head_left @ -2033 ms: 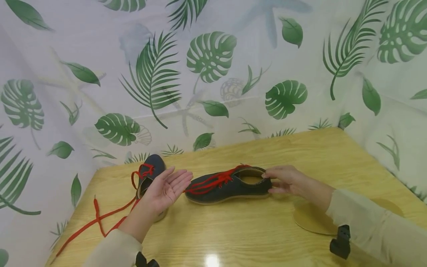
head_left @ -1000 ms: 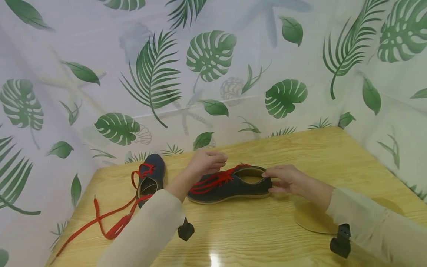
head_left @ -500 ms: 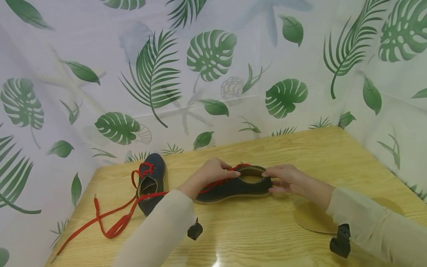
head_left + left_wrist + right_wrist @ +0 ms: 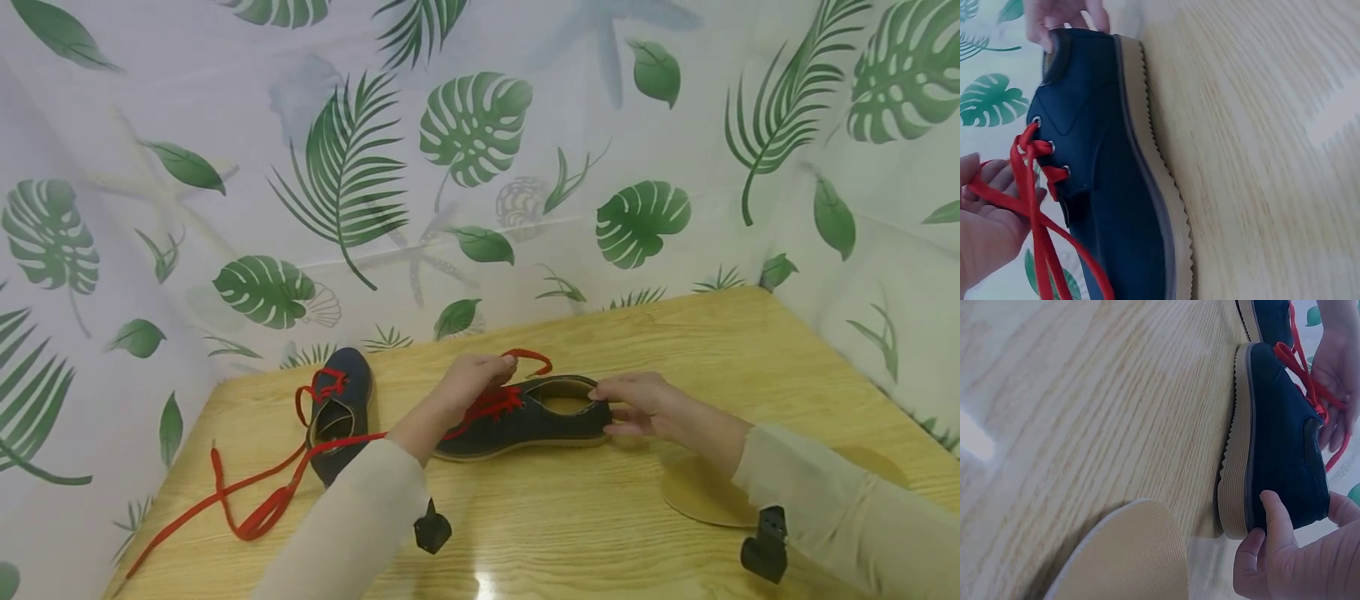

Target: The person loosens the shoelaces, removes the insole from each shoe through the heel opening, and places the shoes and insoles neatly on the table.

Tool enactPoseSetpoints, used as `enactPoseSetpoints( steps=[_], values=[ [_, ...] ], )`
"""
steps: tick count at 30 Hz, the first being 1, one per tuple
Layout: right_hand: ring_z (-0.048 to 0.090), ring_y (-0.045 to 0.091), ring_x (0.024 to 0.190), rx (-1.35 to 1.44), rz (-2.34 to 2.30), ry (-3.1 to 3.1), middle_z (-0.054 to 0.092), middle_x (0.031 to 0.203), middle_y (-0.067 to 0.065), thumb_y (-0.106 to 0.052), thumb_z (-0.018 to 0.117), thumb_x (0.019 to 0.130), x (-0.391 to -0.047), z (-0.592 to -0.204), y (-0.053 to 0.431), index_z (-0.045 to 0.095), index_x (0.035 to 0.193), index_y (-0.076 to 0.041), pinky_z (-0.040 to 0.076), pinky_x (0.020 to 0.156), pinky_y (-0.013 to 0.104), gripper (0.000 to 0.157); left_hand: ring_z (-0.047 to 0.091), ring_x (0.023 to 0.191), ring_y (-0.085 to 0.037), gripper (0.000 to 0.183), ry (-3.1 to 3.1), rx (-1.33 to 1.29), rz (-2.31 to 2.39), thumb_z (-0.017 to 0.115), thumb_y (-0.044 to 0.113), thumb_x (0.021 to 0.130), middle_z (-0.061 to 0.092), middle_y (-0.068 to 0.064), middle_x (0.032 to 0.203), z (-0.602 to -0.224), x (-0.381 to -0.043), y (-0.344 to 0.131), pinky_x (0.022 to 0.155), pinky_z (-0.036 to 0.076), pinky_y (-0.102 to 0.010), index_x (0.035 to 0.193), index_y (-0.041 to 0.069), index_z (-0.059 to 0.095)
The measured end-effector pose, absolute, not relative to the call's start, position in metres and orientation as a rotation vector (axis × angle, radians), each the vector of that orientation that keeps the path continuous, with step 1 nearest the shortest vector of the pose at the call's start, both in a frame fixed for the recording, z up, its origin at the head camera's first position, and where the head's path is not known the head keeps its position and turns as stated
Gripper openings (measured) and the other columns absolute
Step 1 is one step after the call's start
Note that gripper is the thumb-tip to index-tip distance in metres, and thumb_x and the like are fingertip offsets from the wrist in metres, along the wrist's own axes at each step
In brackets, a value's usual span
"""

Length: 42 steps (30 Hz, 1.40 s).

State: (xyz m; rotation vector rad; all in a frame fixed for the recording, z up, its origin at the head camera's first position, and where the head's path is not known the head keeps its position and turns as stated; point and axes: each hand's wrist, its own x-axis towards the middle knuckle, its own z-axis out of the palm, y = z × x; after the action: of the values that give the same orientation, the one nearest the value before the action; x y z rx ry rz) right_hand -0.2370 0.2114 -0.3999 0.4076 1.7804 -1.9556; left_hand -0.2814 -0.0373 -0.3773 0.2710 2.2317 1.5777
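A dark navy shoe (image 4: 551, 427) with red laces lies on the wooden table, toe to the left. My right hand (image 4: 647, 404) grips its heel, thumb at the collar and fingers low on the back in the head view. My left hand (image 4: 467, 385) is over the lacing and pinches a red shoelace (image 4: 534, 357), whose end loops out past the fingers. In the left wrist view the lace (image 4: 997, 197) runs from the eyelets across the left palm. The shoe's toe is partly hidden behind the left forearm.
A second navy shoe (image 4: 351, 365) stands at the left, toe toward the leaf-print cloth (image 4: 480, 275). Long red laces (image 4: 262, 517) trail from it over the table. A tan insole (image 4: 701, 492) lies at the right, partly under the right forearm.
My left hand has turned from palm up beside the second shoe, moved right over the lacing, and taken hold of a red shoelace, lifting its end. The right hand stays at the heel.
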Motion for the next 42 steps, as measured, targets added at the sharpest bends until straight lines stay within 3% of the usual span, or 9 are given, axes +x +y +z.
enactPoseSetpoints(
  steps=[5, 11, 16, 21, 30, 34, 38, 42],
  values=[
    [0.062, 0.014, 0.084, 0.406, -1.961, 1.773, 0.045, 0.119, 0.01, -0.008, 0.065, 0.087, -0.236, -0.4, 0.211, 0.061, 0.107, -0.003, 0.056, 0.078, 0.034, 0.021, 0.047, 0.127, -0.034, 0.042, 1.729, 0.015, 2.067, 0.044, 0.017, 0.102, 0.049, -0.026, 0.134, -0.371, -0.283, -0.043, 0.104, 0.04, -0.041, 0.135, -0.007, 0.045],
    [0.062, 0.013, 0.083, 0.403, -1.963, 1.778, 0.045, 0.12, 0.009, -0.009, 0.065, 0.087, -0.237, -0.401, 0.212, 0.061, 0.108, -0.003, 0.056, 0.078, 0.033, 0.022, 0.041, 0.133, -0.028, 0.043, 1.325, -0.167, 2.349, 0.036, 0.018, 0.104, 0.041, -0.019, 0.145, -0.363, -0.277, -0.061, 0.108, 0.035, -0.036, 0.143, -0.002, 0.036],
    [0.063, 0.013, 0.082, 0.414, -1.94, 1.786, 0.045, 0.12, 0.01, -0.009, 0.064, 0.088, -0.236, -0.403, 0.212, 0.055, 0.116, 0.0, 0.056, 0.076, 0.032, 0.031, 0.041, 0.133, -0.023, 0.045, 1.117, -0.31, 2.495, 0.037, 0.021, 0.104, 0.039, -0.013, 0.147, -0.357, -0.271, -0.081, 0.106, 0.037, -0.032, 0.145, 0.003, 0.035],
    [0.061, 0.013, 0.085, 0.417, -1.939, 1.788, 0.037, 0.133, 0.015, -0.01, 0.064, 0.089, -0.235, -0.404, 0.212, 0.051, 0.124, 0.002, 0.056, 0.076, 0.033, 0.039, 0.044, 0.131, -0.018, 0.046, 0.953, -0.396, 2.63, 0.038, 0.026, 0.103, 0.042, -0.008, 0.145, -0.346, -0.271, -0.109, 0.104, 0.039, -0.03, 0.146, 0.008, 0.036],
    [0.061, 0.014, 0.084, 0.426, -1.937, 1.797, 0.036, 0.135, 0.016, -0.01, 0.065, 0.087, -0.237, -0.404, 0.213, 0.055, 0.12, 0.001, 0.056, 0.076, 0.033, 0.036, 0.041, 0.133, -0.012, 0.043, 0.645, -0.493, 2.84, 0.038, 0.025, 0.103, 0.041, 0.002, 0.146, -0.331, -0.273, -0.159, 0.11, 0.031, -0.026, 0.146, 0.018, 0.037],
    [0.061, 0.014, 0.083, 0.419, -1.938, 1.799, 0.038, 0.131, 0.014, -0.009, 0.065, 0.088, -0.237, -0.403, 0.211, 0.055, 0.119, 0.001, 0.056, 0.076, 0.033, 0.035, 0.044, 0.131, -0.01, 0.039, 0.553, -0.545, 2.923, 0.039, 0.024, 0.103, 0.05, 0.003, 0.141, -0.325, -0.27, -0.18, 0.11, 0.031, -0.025, 0.141, 0.019, 0.043],
    [0.062, 0.014, 0.083, 0.423, -1.944, 1.794, 0.042, 0.126, 0.012, -0.009, 0.065, 0.087, -0.237, -0.402, 0.211, 0.057, 0.116, 0.0, 0.056, 0.077, 0.033, 0.031, 0.047, 0.129, -0.009, 0.032, 0.467, -0.573, 2.985, 0.043, 0.023, 0.102, 0.064, -0.003, 0.123, -0.32, -0.268, -0.199, 0.109, 0.033, -0.024, 0.132, 0.017, 0.052],
    [0.063, 0.014, 0.082, 0.418, -1.939, 1.801, 0.043, 0.124, 0.012, -0.01, 0.065, 0.088, -0.237, -0.4, 0.211, 0.055, 0.118, 0.001, 0.056, 0.077, 0.033, 0.034, 0.047, 0.128, -0.008, 0.026, 0.396, -0.593, 3.019, 0.046, 0.022, 0.101, 0.068, -0.005, 0.114, -0.318, -0.263, -0.216, 0.108, 0.034, -0.026, 0.122, 0.014, 0.057]
  ],
)
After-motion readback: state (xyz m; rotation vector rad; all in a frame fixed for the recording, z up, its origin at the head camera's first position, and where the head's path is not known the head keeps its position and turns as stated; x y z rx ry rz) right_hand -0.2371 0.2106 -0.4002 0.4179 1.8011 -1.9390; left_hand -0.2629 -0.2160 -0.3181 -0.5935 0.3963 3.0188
